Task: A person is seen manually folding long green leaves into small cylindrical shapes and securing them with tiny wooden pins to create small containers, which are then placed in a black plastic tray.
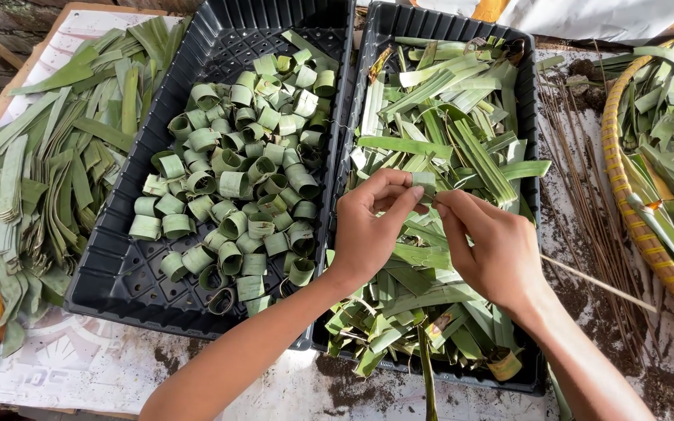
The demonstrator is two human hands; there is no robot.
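My left hand (372, 222) and my right hand (489, 245) meet above the right black tray (526, 101), which is heaped with flat green leaf strips (438, 117). Both hands pinch one short folded leaf strip (426, 184) between their fingertips. My right hand also holds a thin stick (598, 284) that juts out to the right. The left black tray (111, 269) holds several leaf strips rolled into small rings (247, 171), just left of my left hand.
Long loose leaf strips (48, 171) lie piled on the table at the left. Thin brown sticks (587, 195) lie right of the trays. A woven yellow basket (633, 226) with more leaves sits at the far right edge. Soil crumbs scatter over the white tabletop (103, 366).
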